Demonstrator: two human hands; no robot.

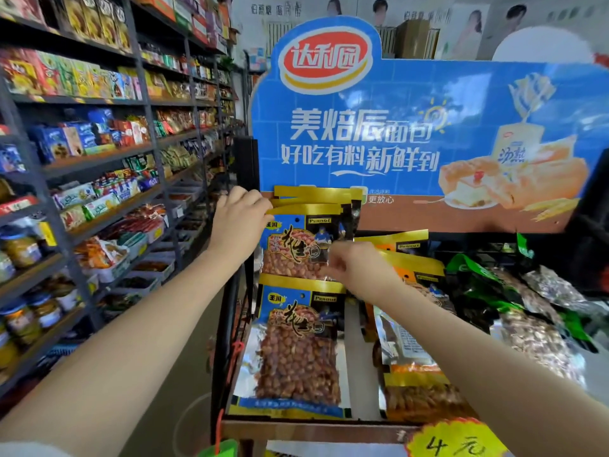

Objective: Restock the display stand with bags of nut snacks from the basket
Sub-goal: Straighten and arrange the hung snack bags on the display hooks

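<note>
Head view, centre of the frame: a blue-and-gold peanut bag (301,245) stands upright at the front of a short row of like bags at the back of the display stand (316,430), held from both sides. The left hand (239,214) grips its upper left corner, fingers curled over the gold top edge. The right hand (357,270) is at the bag's lower right edge, fingers bent in against the clear film; whether they pinch it or only press it cannot be told.

Just below that bag, a second blue peanut bag (298,344) lies flat on the sloping shelf of the stand, its clear window full of red-brown nuts. To its right, partly under the right forearm, lie orange-and-gold bags (418,387), one with its silver back showing. Further right are green bags (478,285) and silver-edged packs of nuts in a loose heap.

Behind the bags rises a big blue cardboard sign (412,127) with a red oval logo and pictures of bread. A yellow price tag (458,443) sits at the lower right of the frame, on the stand's front edge. Along the left of the frame run dark metal shelves (99,166) packed with boxed snacks, jars and packets.
</note>
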